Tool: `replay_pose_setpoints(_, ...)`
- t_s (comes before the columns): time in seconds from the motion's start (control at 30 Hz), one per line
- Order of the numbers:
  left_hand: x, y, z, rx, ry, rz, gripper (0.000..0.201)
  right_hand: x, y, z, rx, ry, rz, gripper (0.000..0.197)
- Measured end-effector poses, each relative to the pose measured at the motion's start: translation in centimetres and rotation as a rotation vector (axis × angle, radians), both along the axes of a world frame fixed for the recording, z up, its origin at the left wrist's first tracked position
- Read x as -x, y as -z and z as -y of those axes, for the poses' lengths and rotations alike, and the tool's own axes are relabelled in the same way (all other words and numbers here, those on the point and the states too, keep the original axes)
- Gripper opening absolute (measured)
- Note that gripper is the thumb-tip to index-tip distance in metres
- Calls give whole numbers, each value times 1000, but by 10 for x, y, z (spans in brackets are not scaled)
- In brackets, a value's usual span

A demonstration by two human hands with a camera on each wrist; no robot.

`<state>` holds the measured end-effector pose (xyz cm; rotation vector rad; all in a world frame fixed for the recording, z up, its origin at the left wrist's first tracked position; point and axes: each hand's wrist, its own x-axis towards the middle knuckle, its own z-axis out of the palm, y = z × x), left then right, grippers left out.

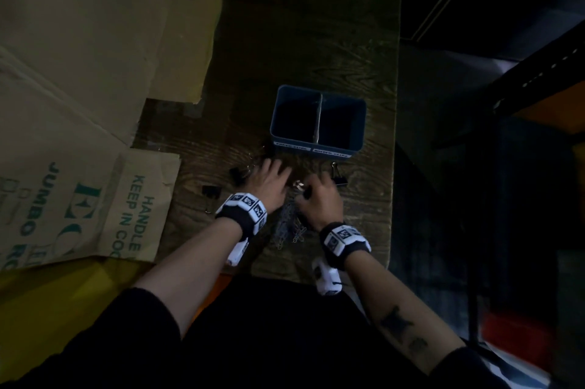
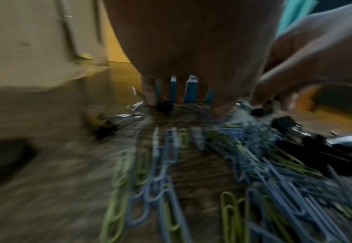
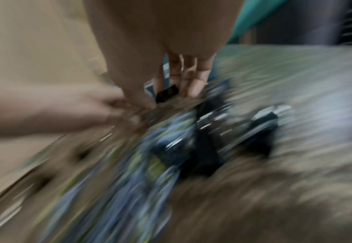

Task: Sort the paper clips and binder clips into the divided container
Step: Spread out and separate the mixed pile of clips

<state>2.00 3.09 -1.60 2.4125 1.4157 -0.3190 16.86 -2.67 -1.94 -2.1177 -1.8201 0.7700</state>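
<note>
On my far left flattened cardboard [image 1: 95, 122] overlaps the worktop [image 1: 316, 40], and just beside its edge two black binder clips [image 1: 211, 191] lie apart from the rest. My left hand [image 1: 269, 181] is next — fingers spread and straight, tips down near another black clip by the little finger in the left wrist view, gripping nothing that I can make out. Under and between my wrists the paper clips [image 1: 289, 224] lie in a loose heap, blue and green, most with their long axis running away from me toward the container [image 1: 318, 148]. My right hand [image 1: 319, 198] has its fingers curled; the right wrist view, badly smeared, shows a small black clip [image 3: 168, 95] between thumb and fingers, so I judge it a pinch on a binder clip, though the blur leaves some doubt. Just right of that hand another binder clip [image 1: 339, 178] sits with its wire handles up. What matters for the coming move: the container stands straight ahead of both hands, just beyond the fingertips, its divider running away from me, with two labels on the near wall that I cannot read with any certainty. Both halves look dark and I cannot see anything in them — so the sorting seems barely begun. My right hand is nearer the right half, and a short reach forward would bring its clip over it.
</note>
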Motion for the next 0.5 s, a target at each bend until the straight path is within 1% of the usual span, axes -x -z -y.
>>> replay_pose_setpoints(0.07, -13, 1, 2, -17, 63, -43, 53, -23, 2, -5, 24, 152, 0, 34)
replay_pose_setpoints(0.13, -22, 4, 8, -31, 99, -45, 53, -42, 4, -10, 56, 256, -7, 33)
replay_pose_setpoints(0.2, -27, 10, 18, 4, 144, 0, 56, -54, 6, -11, 62, 289, -36, 33)
replay_pose_setpoints(0.3, -24, 19, 31, 93, 224, 34, 58, -62, 7, -5, 21, 254, -48, 37)
replay_pose_setpoints(0.37, -18, 21, 37, 95, 253, 42, 57, -61, 7, 7, -47, 173, -2, 38)
replay_pose_setpoints(0.4, -13, 21, 39, 91, 260, 44, 57, -60, 8, 15, -78, 82, 17, 38)
replay_pose_setpoints(0.43, -8, 21, 41, 95, 260, 43, 57, -58, 8, 24, -95, -44, 31, 37)
replay_pose_setpoints(0.5, 3, 22, 44, 115, 243, 43, 59, -52, 11, 43, -56, -316, 92, 38)
